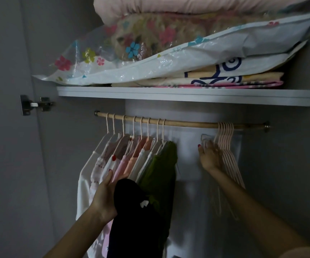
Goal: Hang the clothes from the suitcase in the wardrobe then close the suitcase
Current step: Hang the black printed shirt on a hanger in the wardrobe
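Left hand [104, 192] holds black garment [131, 216]; no legible writing.

No word, number or brand can be read anywhere. The folded cloth [224, 71] on the wardrobe shelf [169, 94] carries large dark-blue looping strokes that may be lettering, but they are cut off by the flowered plastic storage bag [150, 58] lying over it. The black garment [131, 211], below the shelf, bears a small white mark, too blurred to make out.
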